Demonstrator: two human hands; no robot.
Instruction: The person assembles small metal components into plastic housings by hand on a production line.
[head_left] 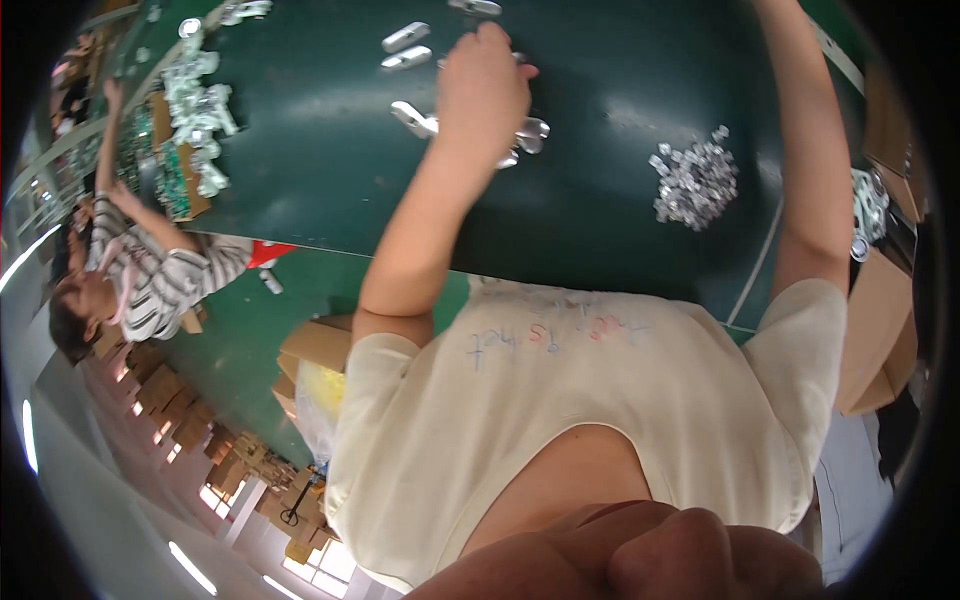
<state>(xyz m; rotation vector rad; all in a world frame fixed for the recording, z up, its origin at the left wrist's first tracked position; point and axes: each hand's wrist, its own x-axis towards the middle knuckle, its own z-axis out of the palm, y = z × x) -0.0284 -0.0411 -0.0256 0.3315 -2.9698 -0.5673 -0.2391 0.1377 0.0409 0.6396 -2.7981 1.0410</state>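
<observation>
My left hand reaches out over the dark green table, seen from the back with its fingers curled. Shiny silver metal parts poke out from under it, and a longer silver piece lies at its left side. Whether the fingers grip any of them is hidden. Two oblong silver pieces lie just left of the fingertips. My right forearm runs up the right side and leaves the picture at the top, so my right hand is out of sight. A heap of small silver parts lies between my arms.
At the left a co-worker in a striped shirt reaches up to a pile of silver parts beside cardboard boxes. More cardboard boxes stand at the right edge and below the table. My cream shirt fills the lower middle.
</observation>
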